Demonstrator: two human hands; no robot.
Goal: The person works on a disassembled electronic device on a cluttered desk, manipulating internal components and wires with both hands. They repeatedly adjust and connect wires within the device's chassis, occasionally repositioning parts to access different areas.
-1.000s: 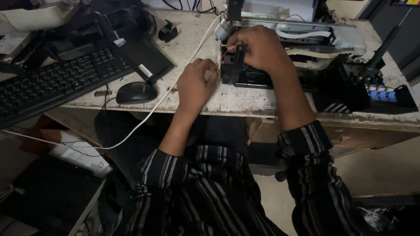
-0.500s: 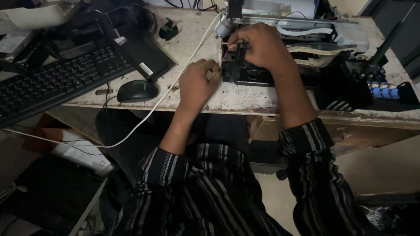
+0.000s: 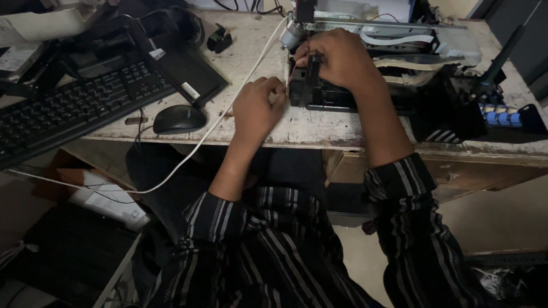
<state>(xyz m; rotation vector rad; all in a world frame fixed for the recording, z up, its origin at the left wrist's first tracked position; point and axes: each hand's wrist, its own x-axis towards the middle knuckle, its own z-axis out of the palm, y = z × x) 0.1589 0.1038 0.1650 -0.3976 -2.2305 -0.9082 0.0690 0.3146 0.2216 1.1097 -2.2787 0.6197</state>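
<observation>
Here, two bare hands work on an opened printer mechanism at upper centre of the frame.

Left hand (image 3: 257,108) sits just left of the black carriage block (image 3: 311,91), fingers curled together, thumb and forefinger pinched at the block's left edge; what they pinch is too small to tell. Right hand (image 3: 339,60) rests on top of the block, fingers bent and pressed onto it. The block lies on the worn white tabletop (image 3: 257,51), in front of the stripped printer frame (image 3: 399,34) with its white ribbon cables. White cable (image 3: 228,111) runs diagonally from upper centre down past the black mouse (image 3: 178,118). Black keyboard (image 3: 74,111) at left. Blue-capped ink tank unit (image 3: 502,117) at right edge.
</observation>
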